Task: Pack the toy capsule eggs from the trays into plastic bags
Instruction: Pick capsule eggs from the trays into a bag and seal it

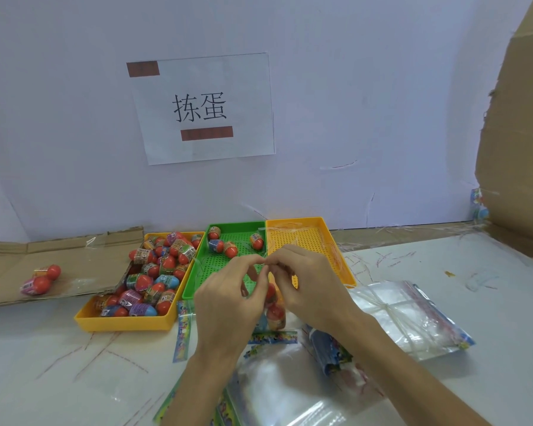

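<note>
Left hand (231, 290) and right hand (305, 281), fingertips meeting, both pinch the mouth of a small clear plastic bag (278, 321) that hangs just below and between them. Risk: should either pinch slacken before the seal closes, the mouth would likely gape and spill its load. The red-topped plastic capsule eggs (271, 293) inside are glossy, label-banded, stacked; more lie in the yellow plastic tray (120, 325) outward of the left hand.

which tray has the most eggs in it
The left yellow tray, heaped with eggs; the green tray holds a few, the right yellow tray shows none.
</note>
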The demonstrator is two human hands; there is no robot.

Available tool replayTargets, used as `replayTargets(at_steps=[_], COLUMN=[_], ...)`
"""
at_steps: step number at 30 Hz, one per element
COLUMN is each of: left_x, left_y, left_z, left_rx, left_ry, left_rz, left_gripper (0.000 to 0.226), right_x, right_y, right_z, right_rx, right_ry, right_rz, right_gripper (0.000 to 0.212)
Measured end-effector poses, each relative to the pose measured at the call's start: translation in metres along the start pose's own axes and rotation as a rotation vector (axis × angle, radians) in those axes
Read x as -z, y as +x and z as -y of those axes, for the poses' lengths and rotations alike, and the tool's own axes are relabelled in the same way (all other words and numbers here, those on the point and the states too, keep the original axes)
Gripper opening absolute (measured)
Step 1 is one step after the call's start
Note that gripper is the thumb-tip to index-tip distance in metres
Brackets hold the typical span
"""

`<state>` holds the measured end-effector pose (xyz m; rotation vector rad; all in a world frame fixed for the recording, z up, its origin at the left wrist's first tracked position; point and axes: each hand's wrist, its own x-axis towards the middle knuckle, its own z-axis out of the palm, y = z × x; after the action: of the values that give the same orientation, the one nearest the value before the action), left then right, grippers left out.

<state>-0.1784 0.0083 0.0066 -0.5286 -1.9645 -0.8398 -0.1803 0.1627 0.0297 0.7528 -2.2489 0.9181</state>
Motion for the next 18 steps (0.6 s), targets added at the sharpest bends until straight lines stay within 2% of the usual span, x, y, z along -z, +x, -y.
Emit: replayTargets(at_steps=[4,8,13,18], left_x=[0.0005,0.0013,0.0025,0.003], left_y=[0.0013,0.0005,0.0031,0.0021], left_z=[-0.0025,-0.0018,-0.0043,-0.0039], left_rx=[0.005,-0.007,-0.02,-0.017], left_ry=[0.004,0.025,0.017,0.023], left_rz=[-0.003,-0.007,-0.021,-0.027], left_gripper=[0.022,0.013,0.021,0.014], right_x=[0.0007,0.0016,0.0024,0.0009], right_y=[0.0004,0.0008,0.0007,-0.0001], right_z=[-0.0002,-0.0008,-0.0017,0.0005], right_rx=[0.01,0.017,0.023,0.032], right_ry=[-0.004,-0.014,-0.017,-0.022], right_rz=[-0.003,-0.006,0.003,0.025], right_gripper=[0.014,0.012,0.014,0.016])
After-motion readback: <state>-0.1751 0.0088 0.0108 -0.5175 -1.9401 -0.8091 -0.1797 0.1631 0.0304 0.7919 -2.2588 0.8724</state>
